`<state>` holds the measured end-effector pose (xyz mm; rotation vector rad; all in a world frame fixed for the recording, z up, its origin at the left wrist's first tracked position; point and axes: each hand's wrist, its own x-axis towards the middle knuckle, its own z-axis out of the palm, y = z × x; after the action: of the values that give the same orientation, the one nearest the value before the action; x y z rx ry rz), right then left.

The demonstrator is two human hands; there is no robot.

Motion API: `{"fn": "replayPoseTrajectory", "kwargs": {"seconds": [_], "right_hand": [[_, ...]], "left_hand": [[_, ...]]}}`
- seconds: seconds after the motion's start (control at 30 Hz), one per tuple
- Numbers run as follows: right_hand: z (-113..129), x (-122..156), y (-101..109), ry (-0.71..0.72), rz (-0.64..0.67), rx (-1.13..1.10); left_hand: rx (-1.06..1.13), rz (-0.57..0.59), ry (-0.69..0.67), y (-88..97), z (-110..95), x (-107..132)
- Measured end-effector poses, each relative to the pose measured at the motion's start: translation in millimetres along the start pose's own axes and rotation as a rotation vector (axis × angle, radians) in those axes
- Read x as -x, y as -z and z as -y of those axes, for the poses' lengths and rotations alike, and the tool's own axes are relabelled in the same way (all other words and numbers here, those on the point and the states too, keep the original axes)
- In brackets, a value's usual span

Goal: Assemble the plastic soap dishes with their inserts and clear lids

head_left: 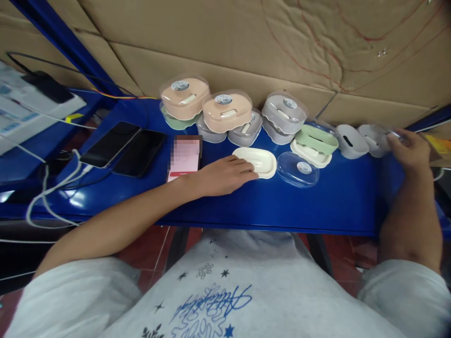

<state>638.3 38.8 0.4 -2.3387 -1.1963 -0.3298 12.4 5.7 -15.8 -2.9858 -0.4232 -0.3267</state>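
My left hand (229, 174) is closed around the left end of a shallow cream dish (265, 162) resting on the blue table. Just to the dish's right lies a clear oval lid (298, 171) with a round label. Out at the far right, my right hand (410, 148) has its fingers pinched on a clear plastic lid (386, 132), slightly blurred. That lid overlaps a pale grey box part (374, 143). Beside it stands a grey cover (351, 142) with a dark slot. A green cover (317, 139) sits tilted over another cream dish (322, 160).
Peach boxes (227, 112) and grey boxes (283, 115) with clear lids are stacked along the cardboard wall (211, 56). A lit phone (185, 157) is by my left forearm. Two dark phones (139, 154) and white cables (37, 202) lie further left.
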Motion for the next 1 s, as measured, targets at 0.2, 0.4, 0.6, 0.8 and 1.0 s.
{"fn": "replayPoseTrajectory", "kwargs": {"seconds": [0.2, 0.4, 0.6, 0.8, 1.0], "right_hand": [[74.5, 45.4, 23.0, 0.330, 0.066, 0.079], [83.0, 55.0, 31.0, 0.403, 0.270, 0.082], [49.5, 27.2, 9.7, 0.190, 0.377, 0.210], [50.3, 15.9, -6.3, 0.164, 0.098, 0.131], [95.8, 53.1, 10.1, 0.476, -0.008, -0.012]], "left_hand": [[0.014, 0.006, 0.017, 2.5, -1.9, 0.5], [-0.012, 0.006, 0.017, 1.4, -3.6, 0.3], [0.001, 0.005, 0.009, 3.2, -4.9, -0.6], [-0.013, 0.016, 0.013, 2.7, -3.8, -0.6], [-0.021, 0.066, 0.003, 0.2, -0.1, 0.7]]}}
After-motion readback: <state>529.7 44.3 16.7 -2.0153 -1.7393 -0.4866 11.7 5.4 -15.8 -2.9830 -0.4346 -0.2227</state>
